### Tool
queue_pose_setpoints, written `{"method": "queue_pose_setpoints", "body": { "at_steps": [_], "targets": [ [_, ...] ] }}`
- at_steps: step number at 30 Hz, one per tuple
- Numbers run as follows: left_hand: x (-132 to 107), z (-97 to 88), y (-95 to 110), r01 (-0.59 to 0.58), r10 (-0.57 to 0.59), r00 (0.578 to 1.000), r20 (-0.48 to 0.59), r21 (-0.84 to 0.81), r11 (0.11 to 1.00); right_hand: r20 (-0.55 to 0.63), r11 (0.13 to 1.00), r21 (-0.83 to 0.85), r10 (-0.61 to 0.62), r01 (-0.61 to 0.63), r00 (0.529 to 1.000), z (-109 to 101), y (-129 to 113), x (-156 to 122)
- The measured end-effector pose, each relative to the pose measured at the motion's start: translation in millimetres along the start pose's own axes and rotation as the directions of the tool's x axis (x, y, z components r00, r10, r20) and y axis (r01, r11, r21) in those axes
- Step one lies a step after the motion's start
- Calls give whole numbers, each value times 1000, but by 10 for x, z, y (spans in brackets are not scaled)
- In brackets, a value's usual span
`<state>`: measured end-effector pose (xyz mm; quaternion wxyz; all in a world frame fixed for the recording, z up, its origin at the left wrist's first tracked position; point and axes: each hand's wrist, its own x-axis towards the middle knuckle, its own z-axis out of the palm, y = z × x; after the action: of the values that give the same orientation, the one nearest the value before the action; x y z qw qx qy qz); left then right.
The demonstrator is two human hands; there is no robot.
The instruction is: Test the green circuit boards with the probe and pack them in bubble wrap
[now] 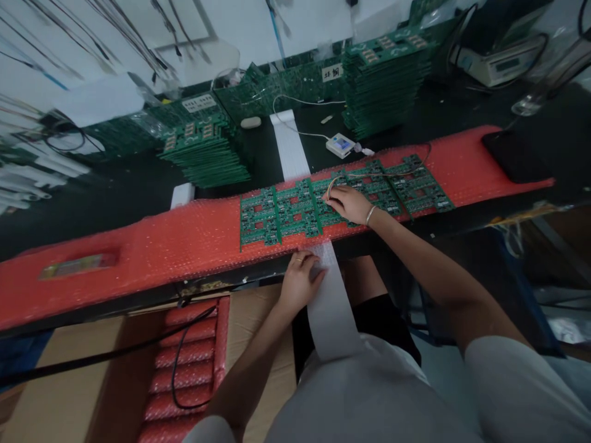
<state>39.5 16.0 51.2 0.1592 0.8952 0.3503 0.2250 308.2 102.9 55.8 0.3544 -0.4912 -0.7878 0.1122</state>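
Nearest me, a pale strip (330, 301) climbs from my lap to the bench edge; my left hand (302, 280) rests there with a ring on one finger, fingers curled over the strip and thumb lying along it, though I cannot tell whether they grip it or merely press; to the left, below the bench, an open cardboard box (69, 369) holds red bubble-wrapped bundles (182, 354), with a black cord (174, 375) looping across them.

Over the front of the bench (129, 184) lies a long sheet of red bubble wrap (152, 240); a row of green circuit boards (298, 209) sits on it, edge by edge, in front of me; my right hand (348, 203), a bangle (370, 215) at its wrist, is over the middle of the row, fingertips pinched together on a thin cable (360, 176) that trails rightward above the boards; a dark flat object (514, 157) lies at the wrap's right end.

Just beyond the wrap stands a small white device (340, 145) with a lit screen; farther back rise a shorter stack of boards (207, 157) on the left and a taller stack (383, 86) on the right.
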Motion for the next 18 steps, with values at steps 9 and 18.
{"method": "queue_pose_setpoints", "body": {
  "at_steps": [9,18],
  "targets": [
    [-65,269,-35,-111,121,988,-98,100,989,-59,991,85,107,-101,993,32,14,-37],
    [-232,434,-72,-117,130,968,-214,72,991,-74,994,51,103,-99,992,64,31,-46]
  ]
}}
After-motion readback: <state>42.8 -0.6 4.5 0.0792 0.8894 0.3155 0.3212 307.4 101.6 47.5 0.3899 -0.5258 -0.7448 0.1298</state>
